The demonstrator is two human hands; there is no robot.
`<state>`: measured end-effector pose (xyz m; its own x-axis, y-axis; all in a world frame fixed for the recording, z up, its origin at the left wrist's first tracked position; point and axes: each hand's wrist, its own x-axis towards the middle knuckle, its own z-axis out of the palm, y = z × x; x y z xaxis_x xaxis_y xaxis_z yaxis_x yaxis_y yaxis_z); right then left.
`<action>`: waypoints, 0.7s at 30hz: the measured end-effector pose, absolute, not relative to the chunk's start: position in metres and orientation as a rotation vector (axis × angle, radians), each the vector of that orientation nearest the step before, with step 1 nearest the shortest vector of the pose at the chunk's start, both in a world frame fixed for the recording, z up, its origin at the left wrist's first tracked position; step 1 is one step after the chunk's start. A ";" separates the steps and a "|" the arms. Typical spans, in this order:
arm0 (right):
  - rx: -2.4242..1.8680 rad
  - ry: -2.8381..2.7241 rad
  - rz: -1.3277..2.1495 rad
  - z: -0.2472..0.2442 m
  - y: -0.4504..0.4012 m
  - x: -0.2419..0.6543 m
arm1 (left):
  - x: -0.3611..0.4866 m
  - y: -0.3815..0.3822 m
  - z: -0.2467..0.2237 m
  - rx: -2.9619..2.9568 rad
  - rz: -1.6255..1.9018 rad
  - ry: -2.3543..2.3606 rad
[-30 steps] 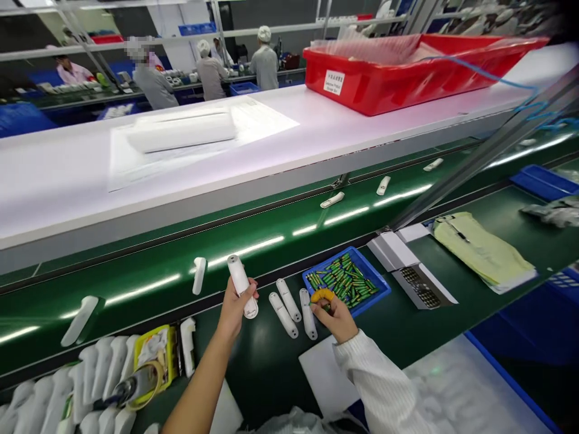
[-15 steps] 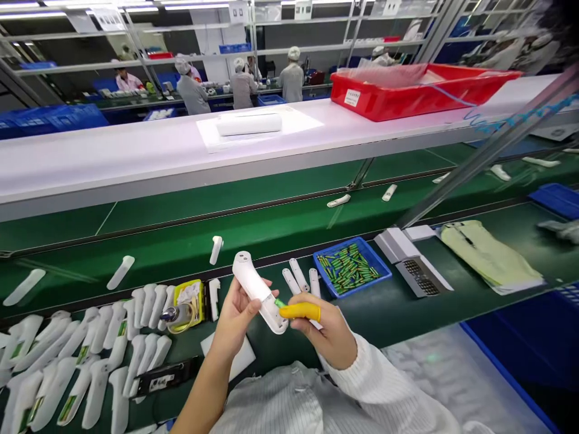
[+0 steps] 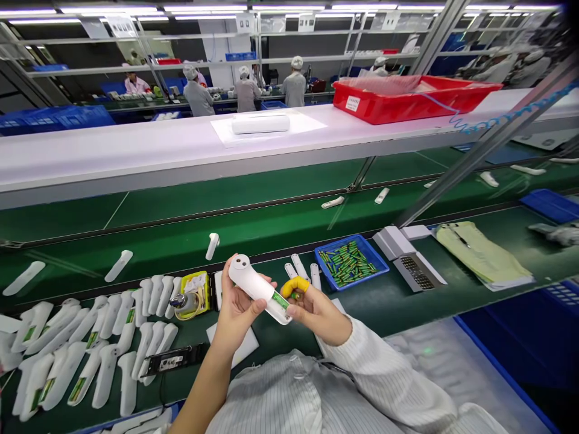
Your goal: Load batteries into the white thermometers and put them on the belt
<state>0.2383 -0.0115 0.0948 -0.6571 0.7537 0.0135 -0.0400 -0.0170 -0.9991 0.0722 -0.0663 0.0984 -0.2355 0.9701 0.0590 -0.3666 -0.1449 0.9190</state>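
My left hand [image 3: 234, 312] grips a white handheld thermometer body [image 3: 253, 284], held tilted with its round head up and to the left. A green battery [image 3: 281, 299] sits in its open lower end. My right hand [image 3: 316, 313], with a yellow finger cot [image 3: 295, 284] on the forefinger, presses at that battery end. Behind my hands three white battery covers [image 3: 301, 268] lie on the green bench beside a blue tray of green batteries [image 3: 351, 261].
Several white thermometer bodies [image 3: 90, 352] lie in rows at the left, with a yellow tape roll [image 3: 194, 292] beside them. Single units ride the green conveyor [image 3: 271, 226]. A red bin [image 3: 414, 99] stands on the white shelf; other people work far behind.
The thermometer has gone from near the bench up toward me. My right hand left the battery tray, carried a green battery to the open end, and a battery now sits inside.
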 end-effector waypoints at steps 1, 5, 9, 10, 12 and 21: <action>-0.749 -1.610 1.759 0.096 -0.011 0.239 | 0.071 -0.067 0.098 0.841 1.620 1.030; -0.829 -1.488 1.683 0.102 -0.012 0.242 | 0.066 -0.068 0.097 0.742 1.662 1.087; -0.780 -1.492 1.594 0.103 -0.019 0.235 | 0.065 -0.070 0.098 0.733 1.674 1.097; -0.786 -1.501 1.538 0.102 -0.021 0.232 | 0.065 -0.071 0.098 0.736 1.668 1.096; -0.816 -1.573 1.393 0.100 -0.025 0.226 | 0.067 -0.073 0.097 0.740 1.645 1.093; -0.678 -2.235 0.752 0.109 -0.028 0.220 | 0.080 -0.083 0.095 0.586 1.696 1.109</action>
<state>0.2200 -0.0284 0.1090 -0.6371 0.6410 0.4280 0.2516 0.6979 -0.6706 0.0803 -0.0829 0.0947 -0.3967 0.9109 -0.1134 -0.4691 -0.0950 0.8780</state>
